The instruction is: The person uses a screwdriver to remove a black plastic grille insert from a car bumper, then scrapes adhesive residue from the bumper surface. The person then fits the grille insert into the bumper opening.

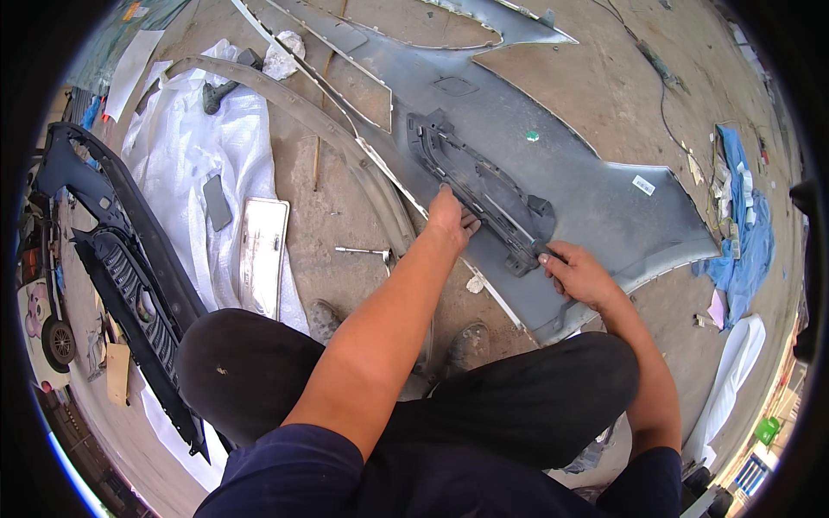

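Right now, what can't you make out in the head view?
All in the head view:
- Underside of the black plastic part: turned down toward the grey panel.
- Right hand: some fingertips, curled behind the hand itself.
- White label: print too small.
- Left shoe: partly behind the left knee.

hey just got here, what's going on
A person has both bare hands on a black plastic part. The left hand grips its near edge and the right hand its lower-right end. It lies over a large grey panel on the ground; whether it touches the panel is hard to tell. A metal wrench lies nearby.
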`<control>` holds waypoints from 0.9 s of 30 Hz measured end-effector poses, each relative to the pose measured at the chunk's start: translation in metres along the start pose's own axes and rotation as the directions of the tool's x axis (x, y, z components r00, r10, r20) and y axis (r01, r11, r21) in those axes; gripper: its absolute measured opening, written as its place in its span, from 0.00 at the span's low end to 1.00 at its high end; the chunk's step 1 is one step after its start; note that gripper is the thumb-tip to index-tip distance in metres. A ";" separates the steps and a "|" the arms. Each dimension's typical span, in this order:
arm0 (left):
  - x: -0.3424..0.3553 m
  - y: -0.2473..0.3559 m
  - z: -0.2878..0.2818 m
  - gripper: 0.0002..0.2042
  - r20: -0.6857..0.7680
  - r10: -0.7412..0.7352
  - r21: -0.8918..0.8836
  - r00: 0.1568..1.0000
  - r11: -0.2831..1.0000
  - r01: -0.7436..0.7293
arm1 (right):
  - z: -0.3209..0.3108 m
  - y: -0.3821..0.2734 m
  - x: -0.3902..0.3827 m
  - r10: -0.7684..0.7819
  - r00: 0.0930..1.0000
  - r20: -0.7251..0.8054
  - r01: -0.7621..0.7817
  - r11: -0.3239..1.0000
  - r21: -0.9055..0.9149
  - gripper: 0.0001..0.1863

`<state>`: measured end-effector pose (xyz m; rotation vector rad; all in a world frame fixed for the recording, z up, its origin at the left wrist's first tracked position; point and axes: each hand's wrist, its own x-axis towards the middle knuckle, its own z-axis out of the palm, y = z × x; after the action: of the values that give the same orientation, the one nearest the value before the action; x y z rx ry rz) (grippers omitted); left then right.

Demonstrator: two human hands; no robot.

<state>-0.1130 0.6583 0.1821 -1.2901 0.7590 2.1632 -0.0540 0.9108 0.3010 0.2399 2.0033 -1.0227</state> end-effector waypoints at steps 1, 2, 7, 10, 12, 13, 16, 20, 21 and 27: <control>0.001 0.001 -0.002 0.42 0.006 -0.002 -0.005 1.000 1.000 0.002 | 0.000 -0.005 -0.002 -0.002 1.000 -0.012 0.001 1.000 -0.018 0.16; 0.002 0.001 -0.006 0.43 0.001 -0.002 -0.025 1.000 1.000 0.002 | 0.000 -0.009 -0.006 -0.003 1.000 -0.025 0.002 0.999 -0.034 0.17; 0.020 0.002 -0.020 0.45 0.027 -0.035 -0.088 0.999 0.995 0.038 | -0.018 -0.070 -0.038 -0.296 0.952 -0.075 0.219 0.833 -0.507 0.19; 0.004 0.007 -0.007 0.44 0.018 -0.042 -0.032 0.999 0.999 0.042 | -0.017 -0.091 -0.043 -0.343 0.939 -0.030 0.243 0.721 -0.649 0.19; -0.002 0.010 -0.002 0.42 0.038 -0.057 -0.019 0.998 0.998 0.058 | -0.009 -0.098 -0.046 -0.349 0.937 -0.016 0.234 0.661 -0.713 0.19; -0.003 0.010 -0.001 0.41 0.045 -0.040 0.002 0.998 0.999 0.040 | 0.000 -0.102 -0.048 -0.329 0.944 -0.026 0.207 0.653 -0.729 0.18; 0.002 0.009 -0.002 0.36 0.060 -0.017 0.023 0.998 1.000 0.016 | 0.014 -0.108 -0.051 -0.294 0.954 -0.060 0.149 0.638 -0.755 0.18; 0.015 0.006 -0.011 0.32 0.092 -0.034 -0.007 0.995 0.999 0.035 | 0.023 -0.110 -0.049 -0.274 0.956 -0.107 0.106 0.659 -0.745 0.17; 0.015 0.006 -0.012 0.31 0.108 -0.028 -0.002 0.994 1.000 0.028 | 0.024 -0.107 -0.048 -0.268 0.957 -0.108 0.100 0.657 -0.747 0.17; 0.025 0.002 -0.010 0.30 0.101 -0.034 0.022 0.994 0.999 0.032 | 0.031 -0.108 -0.046 -0.286 0.952 -0.112 0.106 0.647 -0.755 0.17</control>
<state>-0.1188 0.6532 0.1562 -1.1655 0.7115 2.1708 -0.0616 0.8270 0.3889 -0.3418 2.5240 -0.2102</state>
